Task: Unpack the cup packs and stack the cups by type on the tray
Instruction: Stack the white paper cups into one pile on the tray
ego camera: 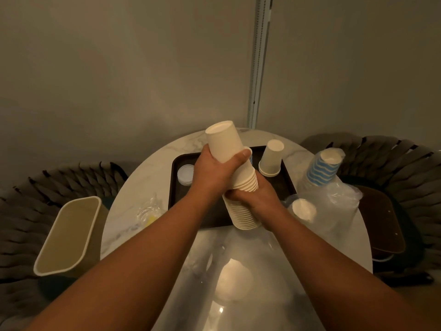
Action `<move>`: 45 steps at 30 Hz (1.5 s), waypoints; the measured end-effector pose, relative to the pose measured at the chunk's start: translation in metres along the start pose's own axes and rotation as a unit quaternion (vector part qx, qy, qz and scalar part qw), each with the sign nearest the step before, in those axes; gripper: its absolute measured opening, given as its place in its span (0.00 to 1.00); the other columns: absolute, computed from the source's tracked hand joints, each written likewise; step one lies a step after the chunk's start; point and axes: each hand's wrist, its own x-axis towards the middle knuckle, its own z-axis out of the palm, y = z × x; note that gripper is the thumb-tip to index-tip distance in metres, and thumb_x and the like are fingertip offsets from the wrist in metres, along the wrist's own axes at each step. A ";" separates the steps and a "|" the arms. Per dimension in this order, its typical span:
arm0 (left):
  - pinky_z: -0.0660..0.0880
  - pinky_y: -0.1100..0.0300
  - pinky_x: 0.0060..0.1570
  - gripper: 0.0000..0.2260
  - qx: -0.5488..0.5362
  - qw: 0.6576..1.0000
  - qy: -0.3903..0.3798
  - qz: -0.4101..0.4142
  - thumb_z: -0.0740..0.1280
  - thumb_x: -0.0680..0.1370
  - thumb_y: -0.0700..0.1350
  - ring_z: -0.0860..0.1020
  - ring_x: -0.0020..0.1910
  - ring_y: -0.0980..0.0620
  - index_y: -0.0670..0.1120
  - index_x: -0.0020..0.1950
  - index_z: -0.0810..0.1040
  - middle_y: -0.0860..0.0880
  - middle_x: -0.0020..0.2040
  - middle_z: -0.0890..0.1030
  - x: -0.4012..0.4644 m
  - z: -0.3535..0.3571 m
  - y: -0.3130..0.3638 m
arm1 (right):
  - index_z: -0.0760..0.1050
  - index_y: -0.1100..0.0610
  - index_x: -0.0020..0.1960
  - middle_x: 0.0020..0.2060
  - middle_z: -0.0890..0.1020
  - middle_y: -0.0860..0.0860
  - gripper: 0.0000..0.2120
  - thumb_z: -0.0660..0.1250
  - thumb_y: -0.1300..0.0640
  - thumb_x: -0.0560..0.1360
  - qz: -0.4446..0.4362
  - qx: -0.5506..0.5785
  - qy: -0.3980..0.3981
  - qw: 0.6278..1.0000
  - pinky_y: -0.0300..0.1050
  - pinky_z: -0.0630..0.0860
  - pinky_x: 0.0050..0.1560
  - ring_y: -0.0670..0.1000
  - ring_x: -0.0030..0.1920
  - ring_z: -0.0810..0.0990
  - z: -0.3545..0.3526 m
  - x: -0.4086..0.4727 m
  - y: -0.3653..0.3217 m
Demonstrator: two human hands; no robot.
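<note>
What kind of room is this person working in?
Probably a home dining corner or small break room: a round marble-look table against a plain wall, woven chairs on both sides, and a beige waste bin beside it.

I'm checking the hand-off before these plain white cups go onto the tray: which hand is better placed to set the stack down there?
Probably the left hand: it grips the upper stack of white cups directly over the dark tray. The right hand holds the lower stack at the tray's near edge.
</note>
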 end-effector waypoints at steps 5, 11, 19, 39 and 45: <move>0.79 0.49 0.56 0.25 0.026 0.998 -0.041 0.044 0.74 0.72 0.53 0.78 0.56 0.51 0.50 0.65 0.70 0.50 0.60 0.78 0.026 -0.013 0.005 | 0.75 0.40 0.58 0.51 0.83 0.42 0.33 0.80 0.44 0.54 0.014 0.001 0.009 1.000 0.50 0.78 0.54 0.46 0.52 0.81 0.001 0.011 0.012; 0.79 0.53 0.52 0.25 -0.038 0.994 0.028 0.097 0.73 0.72 0.56 0.79 0.53 0.53 0.46 0.63 0.71 0.50 0.55 0.79 0.089 -0.021 0.033 | 0.74 0.43 0.54 0.49 0.83 0.45 0.25 0.81 0.56 0.63 0.037 0.063 0.044 0.996 0.46 0.79 0.49 0.45 0.49 0.82 0.006 0.027 0.036; 0.73 0.55 0.58 0.29 0.142 0.987 -0.036 0.069 0.76 0.71 0.49 0.75 0.59 0.51 0.48 0.69 0.68 0.51 0.62 0.76 0.156 -0.013 -0.031 | 0.73 0.43 0.58 0.51 0.83 0.45 0.28 0.79 0.60 0.64 0.045 0.109 0.090 0.989 0.40 0.78 0.45 0.46 0.50 0.82 0.010 0.053 0.062; 0.75 0.69 0.50 0.25 0.043 0.987 -0.058 0.146 0.77 0.70 0.46 0.76 0.54 0.57 0.52 0.62 0.69 0.55 0.56 0.76 0.184 0.025 -0.034 | 0.72 0.45 0.61 0.55 0.82 0.45 0.35 0.82 0.57 0.59 0.027 0.135 0.134 0.981 0.41 0.77 0.52 0.45 0.55 0.81 0.016 0.071 0.086; 0.76 0.66 0.49 0.23 0.060 0.967 -0.183 0.169 0.79 0.69 0.46 0.77 0.50 0.60 0.51 0.58 0.71 0.58 0.51 0.77 0.191 0.100 -0.027 | 0.71 0.49 0.65 0.56 0.82 0.47 0.41 0.81 0.50 0.54 0.026 0.128 0.176 0.976 0.39 0.78 0.50 0.46 0.55 0.81 0.016 0.049 0.099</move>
